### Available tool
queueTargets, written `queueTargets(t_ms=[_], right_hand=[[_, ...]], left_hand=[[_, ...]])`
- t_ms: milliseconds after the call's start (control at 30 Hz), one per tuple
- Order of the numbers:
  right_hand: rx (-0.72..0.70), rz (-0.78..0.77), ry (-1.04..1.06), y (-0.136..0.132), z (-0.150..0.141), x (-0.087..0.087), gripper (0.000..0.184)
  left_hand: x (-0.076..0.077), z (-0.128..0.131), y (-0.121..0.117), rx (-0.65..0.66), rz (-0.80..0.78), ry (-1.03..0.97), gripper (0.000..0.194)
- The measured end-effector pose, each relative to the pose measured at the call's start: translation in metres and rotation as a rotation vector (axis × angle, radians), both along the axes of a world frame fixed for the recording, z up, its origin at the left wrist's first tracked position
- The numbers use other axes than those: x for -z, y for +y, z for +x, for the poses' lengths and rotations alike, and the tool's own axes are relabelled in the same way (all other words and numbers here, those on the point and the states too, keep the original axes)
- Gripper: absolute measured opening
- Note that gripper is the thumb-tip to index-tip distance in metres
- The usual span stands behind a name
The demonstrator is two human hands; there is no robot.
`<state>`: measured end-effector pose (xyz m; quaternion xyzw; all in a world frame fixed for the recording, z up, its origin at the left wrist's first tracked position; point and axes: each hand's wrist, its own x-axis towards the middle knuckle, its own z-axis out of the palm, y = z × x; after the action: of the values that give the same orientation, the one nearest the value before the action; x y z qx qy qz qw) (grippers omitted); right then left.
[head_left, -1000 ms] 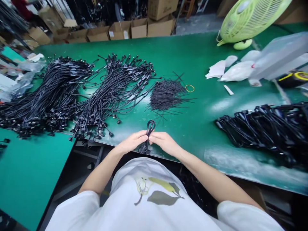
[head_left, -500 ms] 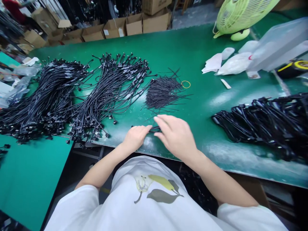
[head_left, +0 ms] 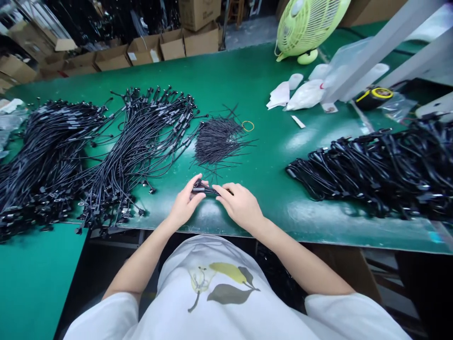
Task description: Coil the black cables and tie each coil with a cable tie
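Near the table's front edge, a folded black cable (head_left: 209, 190) stretches between my two hands. My left hand (head_left: 184, 202) is closed around its connector end, thumb and fingers on either side. My right hand (head_left: 241, 208) pinches the other end, which is mostly hidden under the fingers. Just beyond the hands lies a pile of thin black twist ties (head_left: 216, 140), some strewn loosely towards me. To the left spreads a bunch of loose black cables (head_left: 141, 132) with connectors at both ends.
More loose cables (head_left: 53, 151) lie farther left. At the right is a heap of bundled cables (head_left: 368, 174). A yellow rubber band (head_left: 248, 126), a white strip (head_left: 297, 122), a tape measure (head_left: 378, 93) and a green fan (head_left: 311, 26) sit on the green table (head_left: 262, 75). Cardboard boxes (head_left: 145, 51) line the back.
My right hand has come down and closed on the cable. My left hand has turned, so the cable's connector end now shows. The view has shifted to the right.
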<state>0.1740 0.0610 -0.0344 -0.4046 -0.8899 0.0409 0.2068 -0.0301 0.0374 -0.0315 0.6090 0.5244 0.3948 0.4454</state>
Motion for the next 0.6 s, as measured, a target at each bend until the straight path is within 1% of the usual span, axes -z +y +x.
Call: queueTargets(t_ms=[67, 133, 200, 300, 367, 433, 533, 600], right_hand=[[-0.032, 0.000, -0.059, 0.001, -0.007, 0.005, 0.035], [-0.038, 0.005, -0.111, 0.002, -0.012, 0.011, 0.037], [-0.007, 0.014, -0.123, 0.002, -0.016, 0.016, 0.040], [0.007, 0.017, -0.093, 0.001, -0.019, 0.018, 0.042], [-0.006, 0.022, -0.084, 0.000, -0.022, 0.018, 0.045], [0.002, 0.030, -0.095, 0.000, -0.024, 0.018, 0.045], [0.041, 0.014, -0.093, 0.003, -0.030, 0.018, 0.041], [0.045, -0.004, -0.068, 0.005, -0.033, 0.017, 0.040]], left_hand=[[0.000, 0.008, 0.002, -0.036, -0.025, 0.032, 0.049], [-0.003, 0.013, 0.003, -0.023, -0.036, 0.099, 0.051], [-0.005, 0.014, 0.005, -0.020, -0.046, 0.130, 0.050], [-0.008, 0.012, 0.007, -0.086, -0.017, 0.111, 0.028], [-0.010, 0.012, 0.009, -0.135, 0.027, 0.133, 0.019], [-0.012, 0.013, 0.012, -0.169, 0.093, 0.254, 0.020], [-0.016, 0.016, 0.015, -0.186, 0.238, 0.517, 0.023], [-0.015, 0.016, 0.017, -0.192, 0.291, 0.589, 0.026]])
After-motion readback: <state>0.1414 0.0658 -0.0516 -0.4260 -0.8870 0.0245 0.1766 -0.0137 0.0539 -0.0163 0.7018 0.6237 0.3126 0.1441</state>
